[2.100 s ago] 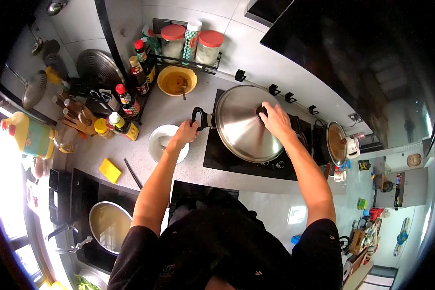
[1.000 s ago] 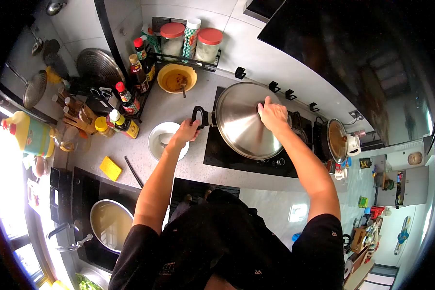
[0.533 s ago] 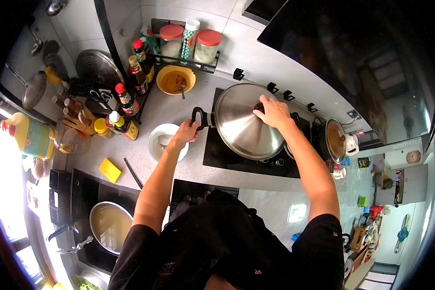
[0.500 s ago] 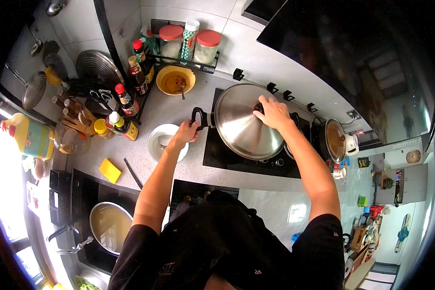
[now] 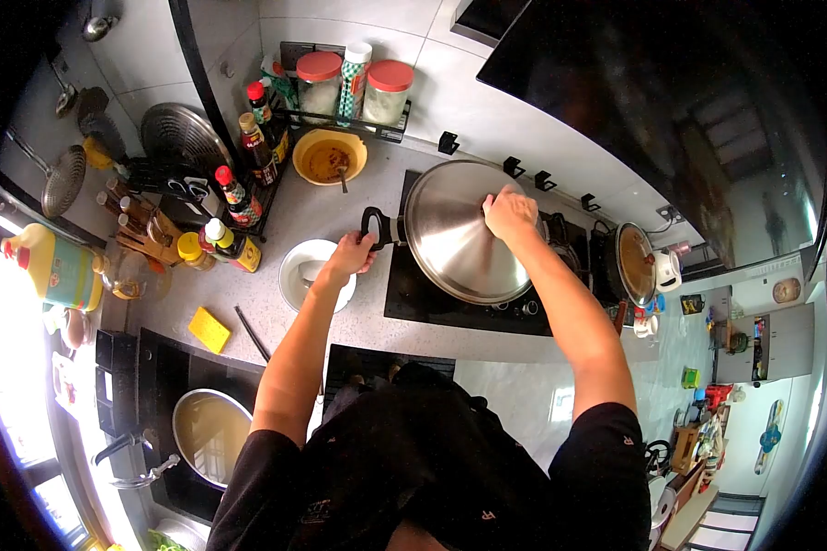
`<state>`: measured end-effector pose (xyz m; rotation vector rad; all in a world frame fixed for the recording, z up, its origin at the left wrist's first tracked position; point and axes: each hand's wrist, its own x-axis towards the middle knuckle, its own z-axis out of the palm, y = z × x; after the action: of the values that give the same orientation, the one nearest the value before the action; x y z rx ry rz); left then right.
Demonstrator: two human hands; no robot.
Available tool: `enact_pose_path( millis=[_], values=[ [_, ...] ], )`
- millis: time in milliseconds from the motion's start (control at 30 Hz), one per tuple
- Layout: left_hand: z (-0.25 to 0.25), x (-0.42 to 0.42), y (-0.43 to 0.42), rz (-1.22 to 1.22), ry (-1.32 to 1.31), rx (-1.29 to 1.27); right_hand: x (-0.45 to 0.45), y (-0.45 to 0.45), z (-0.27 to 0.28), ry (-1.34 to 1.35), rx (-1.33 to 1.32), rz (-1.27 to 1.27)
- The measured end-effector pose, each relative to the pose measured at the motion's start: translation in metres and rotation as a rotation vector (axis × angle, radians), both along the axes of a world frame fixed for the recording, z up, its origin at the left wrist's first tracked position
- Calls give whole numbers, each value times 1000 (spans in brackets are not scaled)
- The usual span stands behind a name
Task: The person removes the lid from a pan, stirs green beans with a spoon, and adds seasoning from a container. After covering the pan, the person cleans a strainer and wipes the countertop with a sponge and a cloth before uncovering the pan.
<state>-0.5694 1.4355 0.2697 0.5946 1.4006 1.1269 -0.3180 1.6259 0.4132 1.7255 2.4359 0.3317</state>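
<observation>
A steel domed lid covers a pan on the black cooktop. My right hand is closed over the lid's knob, which the fingers hide. To the left, my left hand pinches the black loop handle at the pan's side. Below that hand and forearm stands a white bowl with a spoon in it, partly covered by the wrist. A yellow bowl of brown sauce, with a spoon, sits farther back on the counter.
Sauce bottles and red-lidded jars line the rack behind. A yellow sponge and a black stick lie at the counter's front left. In the sink is a pot of cloudy liquid. Another lidded pan stands at right.
My right hand's fingers, more spread over the knob before, have curled round it, and the wrist has turned. My left hand stays at the handle. The view shifted slightly.
</observation>
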Motion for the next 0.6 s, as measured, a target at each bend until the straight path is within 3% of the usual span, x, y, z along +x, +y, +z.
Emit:
enact_pose_path(
  millis=[133,233,333,600],
  values=[
    [-3,-1,0,8,18,9,-14,7,42,-34,-304,-138],
    [2,-1,2,3,25,18,-21,-5,66,-216,-285,-49],
    [-3,-2,0,2,20,26,-5,-16,57,-115,-189,206],
    [-1,-2,2,-17,22,6,31,-3,15,-97,-7,448]
  ],
)
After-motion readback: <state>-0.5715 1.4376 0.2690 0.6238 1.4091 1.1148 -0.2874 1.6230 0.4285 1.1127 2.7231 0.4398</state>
